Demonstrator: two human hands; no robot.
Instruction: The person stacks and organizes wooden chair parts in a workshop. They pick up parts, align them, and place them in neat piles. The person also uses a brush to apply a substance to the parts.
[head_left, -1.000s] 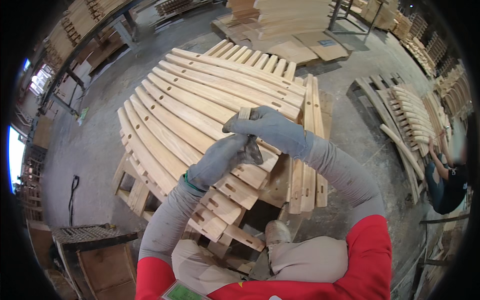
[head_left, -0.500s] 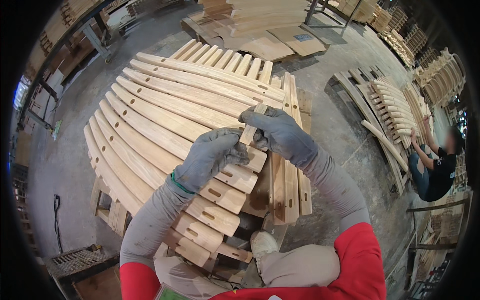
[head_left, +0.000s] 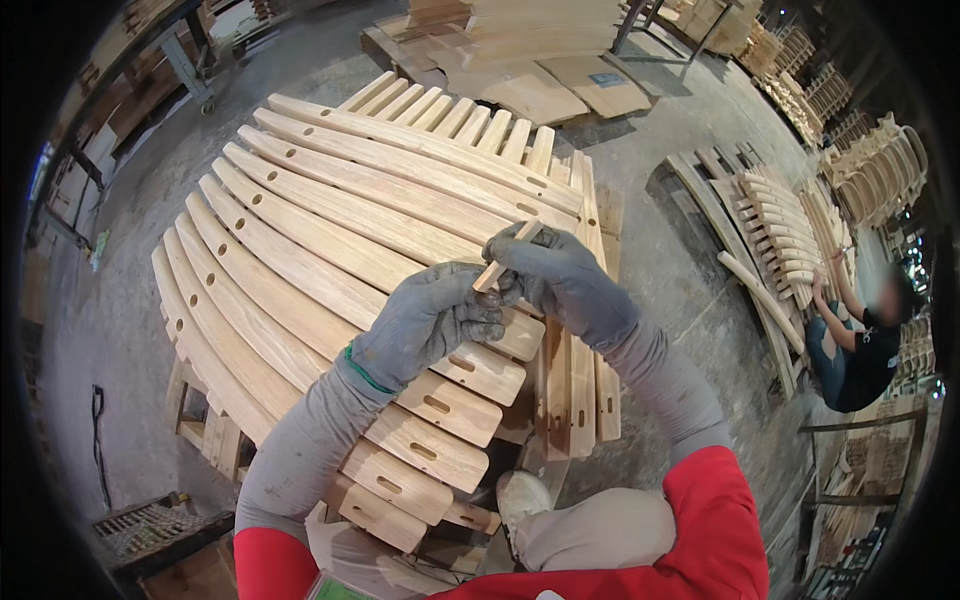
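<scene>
A small flat strip of pale wood [head_left: 508, 256] is held up between my hands, tilted, above a stack of curved wooden slats [head_left: 330, 235]. My right hand [head_left: 565, 272], in a grey glove, pinches the strip near its upper end. At its lower end, the gloved fingers of my left hand [head_left: 430, 315] are curled closed and touch it. The slats lie side by side, most with an oval slot [head_left: 437, 403] near the close end and a round hole near the far end. My hands hide part of the slats.
More slats [head_left: 572, 390] stand beside the stack on the right. Cardboard sheets [head_left: 560, 90] lie on the floor beyond. At the right a person [head_left: 862, 335] crouches by another slat pile [head_left: 780, 225]. A dark crate [head_left: 150, 530] sits at the lower left.
The wooden strip has turned so its narrow edge shows more, while both hands keep close to it. The view has shifted slightly. The person at the right has moved a little.
</scene>
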